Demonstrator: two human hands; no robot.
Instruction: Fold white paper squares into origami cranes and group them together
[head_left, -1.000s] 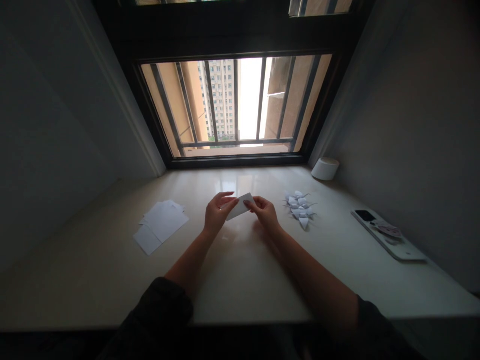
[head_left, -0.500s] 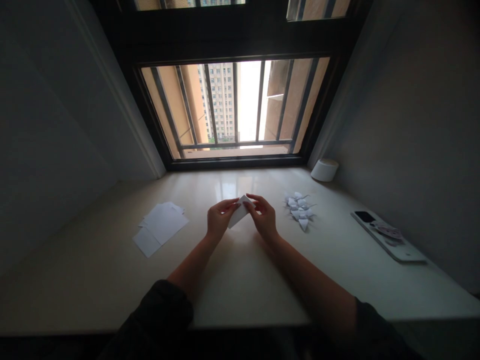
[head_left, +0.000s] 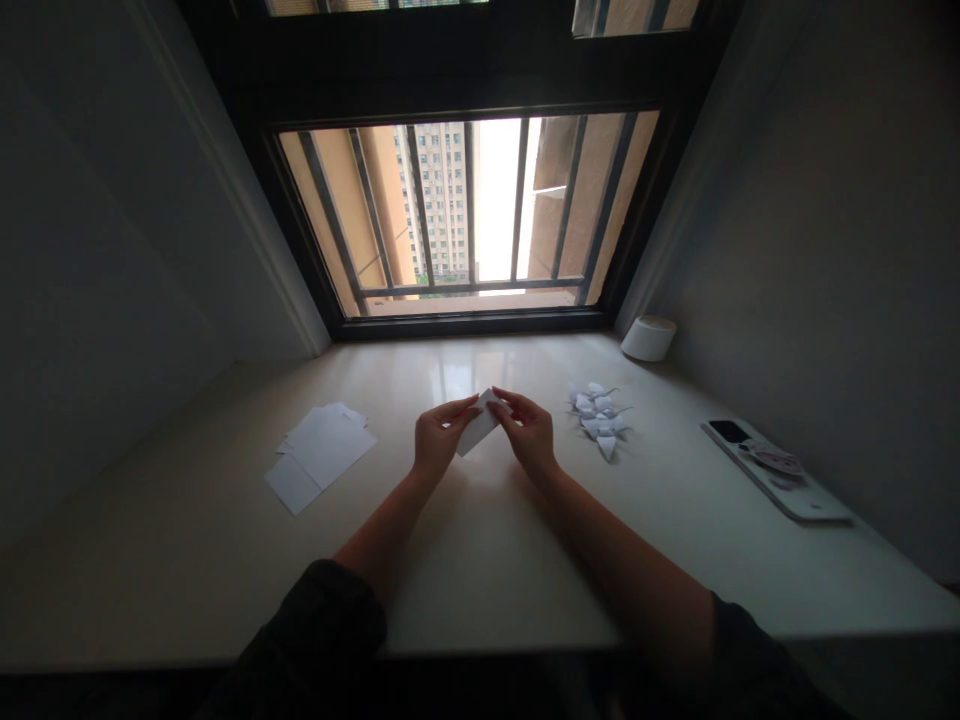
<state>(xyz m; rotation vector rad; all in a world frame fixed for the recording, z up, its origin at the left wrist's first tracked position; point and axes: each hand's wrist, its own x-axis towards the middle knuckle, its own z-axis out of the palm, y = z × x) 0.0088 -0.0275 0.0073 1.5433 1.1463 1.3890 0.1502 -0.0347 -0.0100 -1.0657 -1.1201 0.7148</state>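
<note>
Here | left fingers [head_left: 456,407]: nearly closed, pinching white paper [head_left: 476,434] | right fingers [head_left: 517,400]: likewise

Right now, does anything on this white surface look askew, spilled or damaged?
Nothing looks spilled or damaged. Only the loose sheets on the left lie askew, overlapping with uneven edges. Folded paper pieces sit grouped on the right; the left hand and right hand hold a white paper.

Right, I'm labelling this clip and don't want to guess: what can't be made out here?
All in the head view:
Held paper: back turned away; some edges covered by left hand and right hand.
Loose paper sheets: number, hidden by overlap.
Folded paper pieces: count, small and overlapping.
Smartphone: screen, hidden beneath its body.
Dark sleeves: upper ends, lost in shadow.
</note>
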